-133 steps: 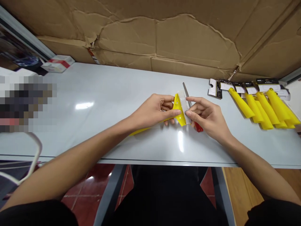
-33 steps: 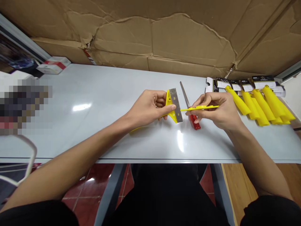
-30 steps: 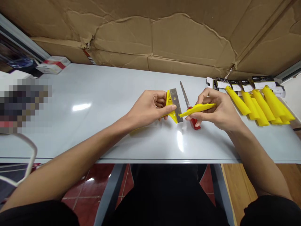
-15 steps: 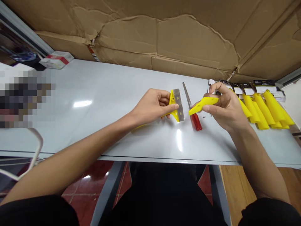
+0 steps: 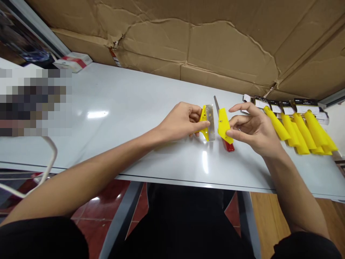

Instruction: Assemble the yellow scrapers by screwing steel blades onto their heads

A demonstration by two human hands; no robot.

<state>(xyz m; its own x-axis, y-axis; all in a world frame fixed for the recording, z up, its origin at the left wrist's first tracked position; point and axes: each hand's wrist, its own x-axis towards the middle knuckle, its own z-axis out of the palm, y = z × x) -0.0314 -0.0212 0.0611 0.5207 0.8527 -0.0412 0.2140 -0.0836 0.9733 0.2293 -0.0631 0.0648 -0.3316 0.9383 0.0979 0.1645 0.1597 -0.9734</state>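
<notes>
My left hand (image 5: 185, 122) is closed around a yellow scraper (image 5: 204, 112), thumb pressed on its flat metal blade (image 5: 211, 127). Holes show in the yellow plastic beside the blade. Between thumb and fingers, my right hand (image 5: 250, 127) pinches a small yellow plastic plate (image 5: 223, 124) with its broad face showing. That plate is just right of the blade, apart from it. Behind the plate, a screwdriver with a red handle (image 5: 229, 146) and a metal shaft (image 5: 216, 103) lies on the table, its middle hidden.
Several yellow scraper handles (image 5: 303, 138) with black and white cards (image 5: 307, 103) lie at the right of the white table (image 5: 129, 97). A red and white box (image 5: 74, 62) sits at the back left. Cardboard (image 5: 210, 50) stands along the back edge.
My right hand has turned the yellow plate from lying nearly edge-on to standing upright, broad face toward me. The left hand still holds the scraper. The whole view has shifted slightly.
</notes>
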